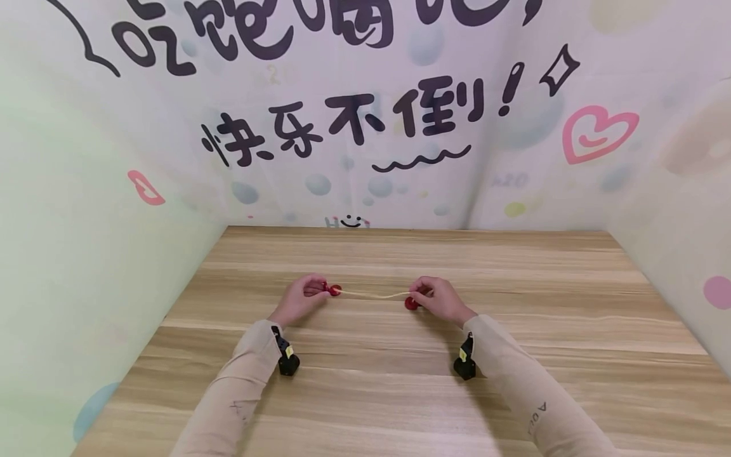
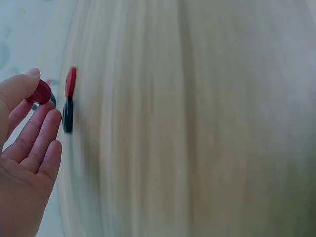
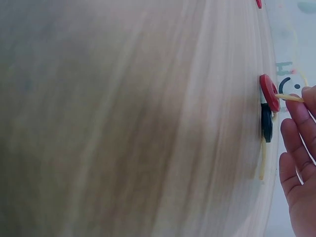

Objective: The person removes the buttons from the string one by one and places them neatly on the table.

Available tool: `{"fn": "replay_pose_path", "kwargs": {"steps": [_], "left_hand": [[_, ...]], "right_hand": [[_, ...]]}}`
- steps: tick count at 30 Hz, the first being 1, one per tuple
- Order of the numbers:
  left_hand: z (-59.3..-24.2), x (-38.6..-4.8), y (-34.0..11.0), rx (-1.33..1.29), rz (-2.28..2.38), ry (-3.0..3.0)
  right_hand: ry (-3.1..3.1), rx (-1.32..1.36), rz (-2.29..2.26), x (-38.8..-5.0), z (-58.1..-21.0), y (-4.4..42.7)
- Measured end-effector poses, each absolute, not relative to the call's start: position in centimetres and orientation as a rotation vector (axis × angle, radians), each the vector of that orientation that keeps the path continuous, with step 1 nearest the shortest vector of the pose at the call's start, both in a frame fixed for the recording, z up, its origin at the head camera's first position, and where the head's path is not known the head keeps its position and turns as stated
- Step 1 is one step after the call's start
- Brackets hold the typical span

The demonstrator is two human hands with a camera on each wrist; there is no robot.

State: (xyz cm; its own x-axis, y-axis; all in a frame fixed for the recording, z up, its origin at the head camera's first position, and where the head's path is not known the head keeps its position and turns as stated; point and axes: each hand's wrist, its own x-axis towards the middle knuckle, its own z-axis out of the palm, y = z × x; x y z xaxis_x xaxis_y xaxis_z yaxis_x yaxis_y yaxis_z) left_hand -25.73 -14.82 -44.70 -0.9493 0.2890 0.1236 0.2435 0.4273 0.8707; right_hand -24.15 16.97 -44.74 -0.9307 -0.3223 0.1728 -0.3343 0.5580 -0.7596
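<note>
Centre of the frame: the left hand point(image 1: 297, 301) pinches a red disc point(image 2: 41, 92); the right hand point(image 1: 441, 298) pinches a yellow cord point(image 1: 371, 296) stretching between both hands, another red disc point(image 1: 411, 303) just beside its fingertips.

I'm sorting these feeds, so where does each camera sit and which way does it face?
Head: worn on the head, facing forward and down at the table; left hand, right hand and sleeves show.
Left wrist: worn there, facing that hand's work; the left hand shows, holding a red disc.
Right wrist: worn there, facing that hand's work; the right hand shows, pinching string.
Head and right wrist share the right hand and string.
</note>
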Motion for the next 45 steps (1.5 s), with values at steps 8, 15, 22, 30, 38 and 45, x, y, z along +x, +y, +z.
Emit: {"fn": "replay_pose_path", "kwargs": {"steps": [8, 15, 22, 30, 38, 45], "left_hand": [[-44.4, -25.7, -16.6, 0.431, 1.519, 2.66], [-44.7, -26.1, -17.4, 0.335, 1.433, 2.741], [-45.2, -26.5, -17.4, 0.287, 1.343, 2.806], [-45.3, -26.8, -17.3, 0.281, 1.267, 2.838], [-44.9, -26.8, -16.9, 0.299, 1.273, 2.853], [-45.0, -26.7, -16.7, 0.275, 1.282, 2.861]], "right_hand": [[-2.765, 0.569, 1.369, -24.2, -44.7, 17.1], [-2.773, 0.568, 1.36, -24.3, -44.7, 17.1], [-2.774, 0.57, 1.359, -24.4, -44.9, 17.0], [-2.773, 0.572, 1.344, -24.6, -45.2, 17.2], [-2.778, 0.566, 1.345, -24.5, -45.1, 17.2], [-2.779, 0.56, 1.35, -24.4, -45.0, 17.1]]}}
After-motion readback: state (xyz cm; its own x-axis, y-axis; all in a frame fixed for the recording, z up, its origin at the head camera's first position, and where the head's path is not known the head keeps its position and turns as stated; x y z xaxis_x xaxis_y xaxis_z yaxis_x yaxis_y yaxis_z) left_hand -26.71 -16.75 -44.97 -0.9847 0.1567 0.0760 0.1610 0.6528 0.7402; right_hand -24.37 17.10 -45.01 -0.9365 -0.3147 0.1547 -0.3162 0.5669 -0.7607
